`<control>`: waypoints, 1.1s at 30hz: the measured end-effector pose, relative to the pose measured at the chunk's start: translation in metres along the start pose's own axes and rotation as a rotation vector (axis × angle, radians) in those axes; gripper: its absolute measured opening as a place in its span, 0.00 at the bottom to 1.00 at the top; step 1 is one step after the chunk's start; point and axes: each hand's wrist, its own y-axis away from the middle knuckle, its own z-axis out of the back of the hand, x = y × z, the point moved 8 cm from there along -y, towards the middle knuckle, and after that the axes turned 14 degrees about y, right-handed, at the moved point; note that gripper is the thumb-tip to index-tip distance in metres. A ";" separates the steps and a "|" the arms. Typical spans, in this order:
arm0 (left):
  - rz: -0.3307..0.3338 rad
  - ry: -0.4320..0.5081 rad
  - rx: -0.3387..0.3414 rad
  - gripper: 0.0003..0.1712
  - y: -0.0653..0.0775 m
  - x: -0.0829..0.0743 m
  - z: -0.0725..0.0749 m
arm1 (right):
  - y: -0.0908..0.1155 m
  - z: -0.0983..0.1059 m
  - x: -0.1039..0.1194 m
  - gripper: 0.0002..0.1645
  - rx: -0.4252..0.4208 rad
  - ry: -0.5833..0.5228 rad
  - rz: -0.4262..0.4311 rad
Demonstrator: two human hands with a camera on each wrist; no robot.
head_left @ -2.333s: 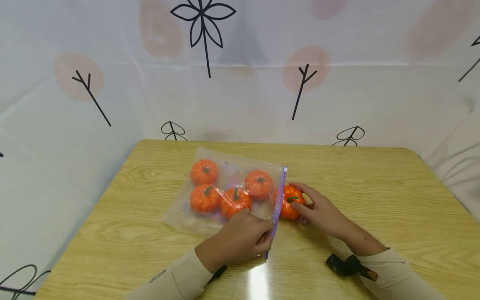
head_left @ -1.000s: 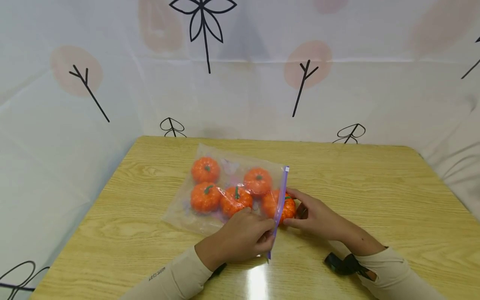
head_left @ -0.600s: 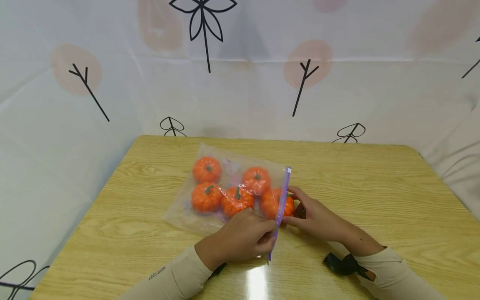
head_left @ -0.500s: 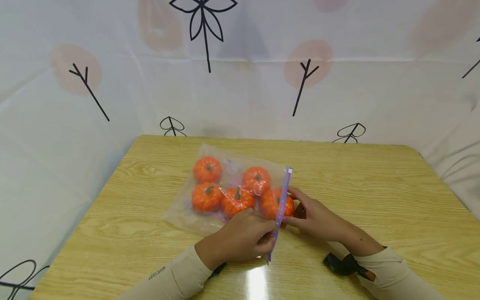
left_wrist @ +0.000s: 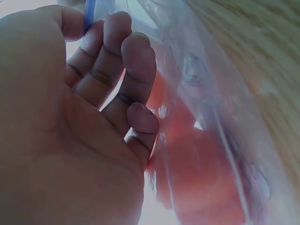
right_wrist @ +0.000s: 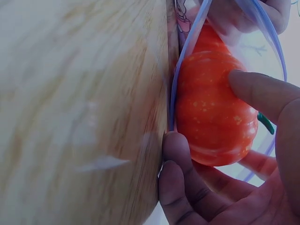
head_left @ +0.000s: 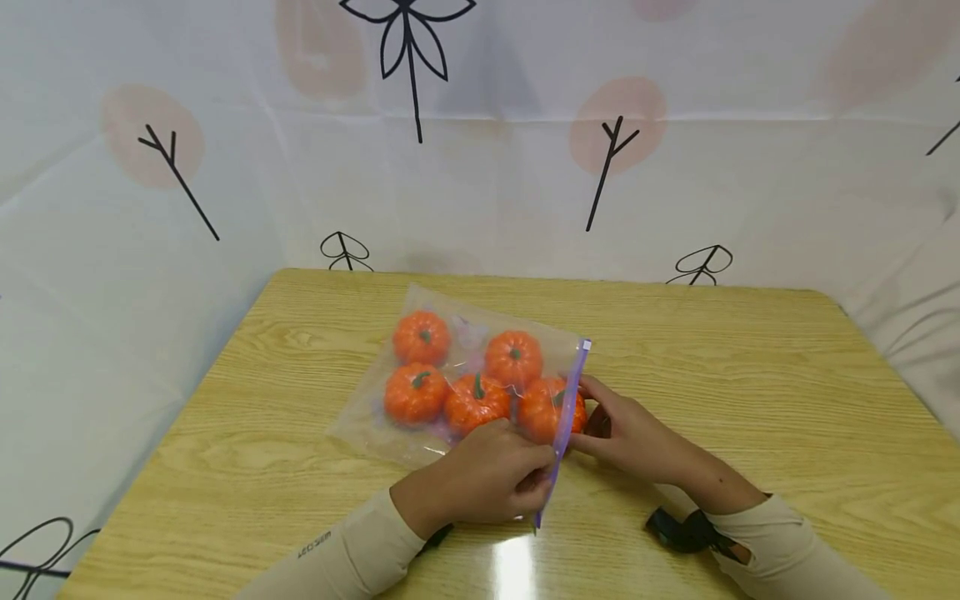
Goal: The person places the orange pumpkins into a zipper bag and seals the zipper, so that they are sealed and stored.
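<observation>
A clear zip bag (head_left: 551, 333) with a purple zip edge (head_left: 572, 392) lies on the table, its mouth facing right. Several small orange pumpkins (head_left: 417, 393) with green stems are inside it. My left hand (head_left: 483, 475) pinches the near part of the zip edge between thumb and index finger. In the left wrist view the other fingers (left_wrist: 140, 56) curl beside the plastic. My right hand (head_left: 637, 437) holds another pumpkin (right_wrist: 211, 108) at the open mouth, thumb on one side and fingers on the other. Most of that pumpkin sits within the bag; its right edge shows outside the zip.
The wooden table (head_left: 735, 358) extends around the bag on all sides. A white cloth (head_left: 495, 200) with plant drawings hangs behind it. A black strap (head_left: 678, 529) is at the right wrist, by the cream sleeve (head_left: 780, 542).
My right hand has pushed the pumpkin leftward from outside the zip edge into the bag's mouth. The zip edge has shifted slightly right. My left hand keeps its pinch.
</observation>
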 end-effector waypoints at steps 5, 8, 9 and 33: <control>-0.003 0.002 0.011 0.12 0.000 0.000 -0.001 | 0.000 0.000 0.001 0.41 -0.019 -0.018 0.031; 0.003 -0.004 0.014 0.12 0.000 0.000 -0.001 | 0.001 -0.002 0.001 0.40 -0.016 -0.033 0.054; 0.005 -0.006 0.014 0.12 0.000 0.000 -0.001 | 0.001 -0.002 0.001 0.39 -0.013 -0.036 0.060; 0.017 -0.027 0.016 0.13 0.001 0.000 0.000 | 0.000 -0.001 -0.002 0.34 -0.073 -0.087 0.002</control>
